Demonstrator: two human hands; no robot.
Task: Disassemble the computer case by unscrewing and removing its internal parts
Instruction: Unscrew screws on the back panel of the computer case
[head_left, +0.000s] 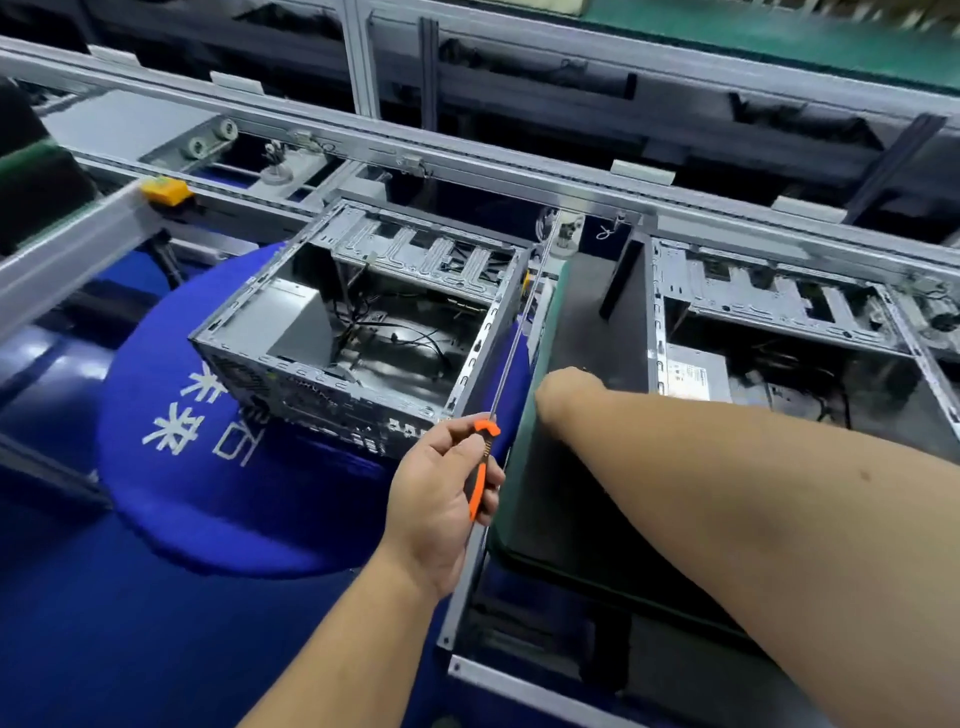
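1. The left hand (441, 499) has its fingers (467, 441) curled round the orange-and-black handle of a long screwdriver (480, 478), whose thin steel shaft runs up and away along the right side of the computer case (358, 332).
2. The right hand (566, 395) reaches forward over the dark mat (571, 499); its fingers point away from the camera and are hidden, so I cannot tell whether they are spread or holding anything.
3. The computer case lies on its side on a round blue pad (208, 467) with white characters, open side up. It is bare grey metal, with a perforated rear panel facing the camera, a slotted drive cage at the far end, and loose black cables on its floor.
4. The left forearm rises from the bottom edge, and the hand sits just beside the case's near right corner. The right forearm crosses in from the right edge.
5. A second open case (779, 332) stands to the right, well apart from the first; the dark mat lies between them. An aluminium rail (467, 161) borders the desk behind both cases.
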